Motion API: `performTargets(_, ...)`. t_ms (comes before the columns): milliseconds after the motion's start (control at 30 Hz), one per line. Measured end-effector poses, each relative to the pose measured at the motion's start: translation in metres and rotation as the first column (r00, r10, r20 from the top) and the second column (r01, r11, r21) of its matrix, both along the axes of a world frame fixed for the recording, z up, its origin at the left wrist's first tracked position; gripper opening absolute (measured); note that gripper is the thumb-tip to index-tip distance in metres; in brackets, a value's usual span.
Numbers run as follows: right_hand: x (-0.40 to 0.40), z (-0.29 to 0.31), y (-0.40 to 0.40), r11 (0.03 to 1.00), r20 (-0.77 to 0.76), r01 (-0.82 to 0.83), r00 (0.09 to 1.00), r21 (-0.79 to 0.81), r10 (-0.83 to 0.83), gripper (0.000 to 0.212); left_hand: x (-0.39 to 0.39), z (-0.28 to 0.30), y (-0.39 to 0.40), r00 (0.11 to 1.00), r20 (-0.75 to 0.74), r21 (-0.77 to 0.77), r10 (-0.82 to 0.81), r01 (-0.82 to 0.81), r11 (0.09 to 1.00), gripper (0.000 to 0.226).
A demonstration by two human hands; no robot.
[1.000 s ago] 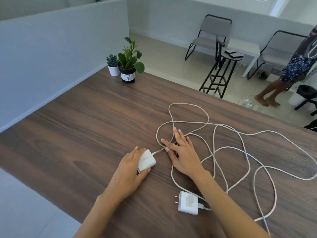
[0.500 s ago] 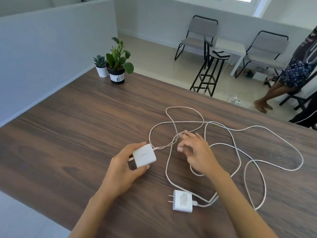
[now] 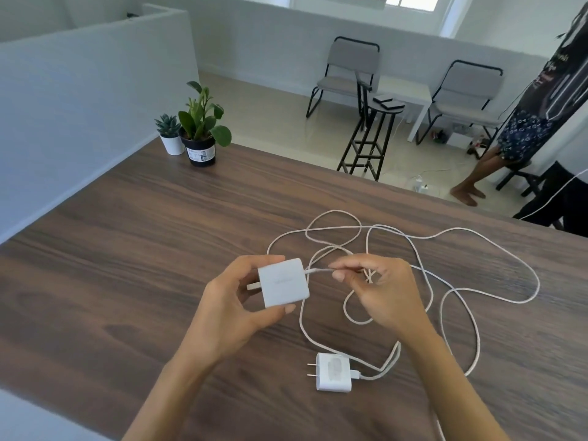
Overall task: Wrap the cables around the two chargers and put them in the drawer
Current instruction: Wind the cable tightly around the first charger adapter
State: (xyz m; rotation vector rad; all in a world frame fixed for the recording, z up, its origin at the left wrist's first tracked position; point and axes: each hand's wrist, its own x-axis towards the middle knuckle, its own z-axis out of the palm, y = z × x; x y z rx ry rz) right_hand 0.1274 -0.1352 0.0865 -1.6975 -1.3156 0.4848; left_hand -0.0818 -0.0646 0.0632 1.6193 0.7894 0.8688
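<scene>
Wood table point(image 3: 127, 281) under both hands, w/ the cables point(image 3: 471, 294) sprawled in loose crossing loops mostly right of and beyond the right hand; can't tell which strand belongs to which charger once they cross. Two potted plants point(image 3: 197, 135) sit far beyond the left hand, well clear. No drawer in view.

Left hand point(image 3: 229, 316) holds the first charger point(image 3: 283, 283) lifted off the table, fingers over the top edge and thumb under the near edge, prongs pointing left. Right hand point(image 3: 381, 291) pinches that charger's cable just beside its plug end, fingertips closed on the strand. Second charger point(image 3: 334, 372) lies flat on the table, near side of the right wrist, untouched, cable trailing off to the right.

Step in hand, imo: start of the first wrap. To do it well: keep the charger steady in the left grip, leave a bit of slack at the connector so it doesn't kink, then lay turns round the body snug and side by side. Feed the cable through the right fingers, not yank — those crossed loops look likely to snag or drag the second charger along.
</scene>
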Motion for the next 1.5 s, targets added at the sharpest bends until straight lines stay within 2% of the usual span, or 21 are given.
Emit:
performTargets(233, 0.011, 0.015, -0.006, 0.993, 0.108, 0.044, 0.993, 0.108, -0.055, 0.02, 0.005, 0.003, -0.002, 0.999, -0.012, -0.022, -0.032, 0.032, 0.999, 0.06)
performTargets(433, 0.019, 0.017, -0.01, 0.991, 0.241, 0.071, 0.966, 0.11, -0.096, 0.013, -0.001, 0.011, 0.002, 0.995, -0.017, -0.042, -0.102, 0.101, 0.994, 0.057)
performTargets(600, 0.027, 0.027, -0.017, 0.982, 0.13, 0.121, 0.982, 0.146, -0.141, 0.01, -0.007, 0.022, 0.01, 0.992, 0.049, -0.051, -0.115, 0.118, 0.992, 0.06)
performTargets(833, 0.029, 0.021, -0.019, 0.948, -0.152, 0.213, 0.972, 0.235, -0.181, 0.012, -0.009, 0.047, 0.007, 0.959, 0.231, 0.004, -0.162, 0.165, 0.986, 0.057)
performTargets(1033, 0.036, 0.018, -0.019, 0.924, -0.171, 0.294, 0.951, 0.246, -0.258, 0.011, -0.009, 0.052, 0.012, 0.951, 0.29, -0.04, -0.107, 0.124, 0.991, 0.057)
performTargets(1233, 0.019, -0.009, -0.008, 0.945, -0.055, 0.296, 0.955, 0.137, -0.292, 0.017, 0.009, 0.044, 0.012, 0.951, 0.31, -0.147, -0.008, 0.057, 0.988, 0.054)
performTargets(1300, 0.013, -0.015, -0.007, 0.952, 0.04, 0.282, 0.957, 0.115, -0.289, 0.02, 0.015, 0.043, 0.012, 0.95, 0.312, -0.158, 0.022, 0.029, 0.987, 0.053)
performTargets(1400, 0.001, -0.021, -0.007, 0.964, 0.179, 0.253, 0.948, 0.08, -0.264, 0.013, 0.023, 0.043, 0.012, 0.955, 0.292, -0.153, 0.055, -0.01, 0.988, 0.05)
performTargets(1500, -0.005, -0.024, -0.009, 0.976, 0.244, 0.216, 0.946, 0.019, -0.214, 0.009, 0.027, 0.038, 0.015, 0.962, 0.251, -0.145, 0.107, -0.072, 0.987, 0.048)
